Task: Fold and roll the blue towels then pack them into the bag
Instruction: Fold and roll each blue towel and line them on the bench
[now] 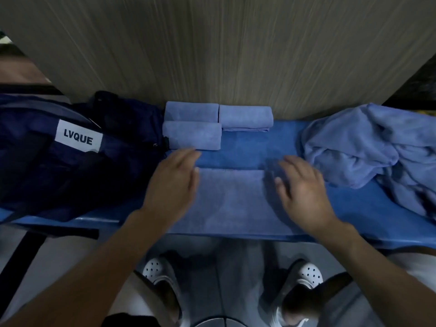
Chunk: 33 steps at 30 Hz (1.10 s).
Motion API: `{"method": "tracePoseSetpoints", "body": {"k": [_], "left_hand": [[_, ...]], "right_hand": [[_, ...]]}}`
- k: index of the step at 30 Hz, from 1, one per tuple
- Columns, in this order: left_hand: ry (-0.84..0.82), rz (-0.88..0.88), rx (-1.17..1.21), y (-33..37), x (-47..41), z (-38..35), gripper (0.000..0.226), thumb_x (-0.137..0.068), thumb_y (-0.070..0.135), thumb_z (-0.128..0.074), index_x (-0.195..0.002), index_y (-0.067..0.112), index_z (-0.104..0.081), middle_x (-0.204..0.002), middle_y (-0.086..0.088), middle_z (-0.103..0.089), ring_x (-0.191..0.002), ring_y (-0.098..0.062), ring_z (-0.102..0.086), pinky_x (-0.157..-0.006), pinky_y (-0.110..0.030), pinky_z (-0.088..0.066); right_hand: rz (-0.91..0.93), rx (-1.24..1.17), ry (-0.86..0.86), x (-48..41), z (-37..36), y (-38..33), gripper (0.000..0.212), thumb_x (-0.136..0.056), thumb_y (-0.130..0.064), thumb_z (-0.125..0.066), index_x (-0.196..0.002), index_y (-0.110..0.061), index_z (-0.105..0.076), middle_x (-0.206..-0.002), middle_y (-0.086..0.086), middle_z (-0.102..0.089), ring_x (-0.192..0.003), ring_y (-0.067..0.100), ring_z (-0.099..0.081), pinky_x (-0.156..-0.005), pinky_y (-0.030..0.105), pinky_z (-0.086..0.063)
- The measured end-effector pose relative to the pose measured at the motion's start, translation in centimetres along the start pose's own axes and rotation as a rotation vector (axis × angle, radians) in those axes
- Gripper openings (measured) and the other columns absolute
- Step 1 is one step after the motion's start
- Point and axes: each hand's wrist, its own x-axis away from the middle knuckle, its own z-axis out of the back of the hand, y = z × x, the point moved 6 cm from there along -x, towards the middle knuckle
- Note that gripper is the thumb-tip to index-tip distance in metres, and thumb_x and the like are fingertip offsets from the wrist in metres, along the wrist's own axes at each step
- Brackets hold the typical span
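On the near table [354, 208] edge, left hand [172, 182] and right hand [302, 192] press spread, flat fingers on the folded towel [231, 201], apparently smoothing it for rolling, with three rolls [192, 135] far-left beside the bag [59, 161], loose pile [368, 145] right.

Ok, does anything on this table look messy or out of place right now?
Only small things. The right-hand rolled towel at the back has a loose flat edge sticking out beneath its front, unlike the neat roll beside it. The crumpled towel heap on the right is simply not folded yet.
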Motion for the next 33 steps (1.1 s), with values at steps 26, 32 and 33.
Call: {"method": "tracePoseSetpoints", "body": {"k": [26, 32, 33], "left_hand": [[-0.399, -0.243, -0.280, 2.9, 4.7, -7.8, 0.064, -0.097, 0.059, -0.022, -0.155, 0.032, -0.021, -0.164, -0.002, -0.012, -0.151, -0.030, -0.006, -0.114, -0.066, -0.012], [-0.422, -0.217, -0.297, 1.6, 5.1, -7.4, 0.061, -0.093, 0.070, -0.011, -0.151, 0.051, -0.006, -0.165, 0.001, 0.005, -0.149, -0.039, 0.005, -0.110, -0.073, -0.005], [-0.430, -0.213, -0.306, 1.4, 5.1, -7.4, 0.062, -0.092, 0.071, -0.010, -0.151, 0.050, -0.006, -0.165, 0.000, 0.005, -0.149, -0.039, 0.005, -0.110, -0.073, -0.006]], "right_hand": [[0.219, 0.198, -0.444, 2.7, -5.3, -3.5, 0.062, -0.098, -0.057, -0.002, -0.149, -0.033, -0.027, -0.159, 0.001, -0.024, -0.147, 0.026, -0.021, -0.113, 0.057, -0.013], [0.130, 0.206, -0.450, 1.5, -5.3, -1.0, 0.067, -0.092, -0.064, 0.008, -0.151, -0.041, -0.012, -0.161, -0.005, -0.013, -0.149, 0.022, -0.012, -0.117, 0.056, -0.008], [0.107, 0.207, -0.443, 1.3, -5.2, -0.6, 0.068, -0.091, -0.065, 0.011, -0.151, -0.041, -0.011, -0.161, -0.005, -0.012, -0.149, 0.022, -0.012, -0.118, 0.056, -0.006]]}}
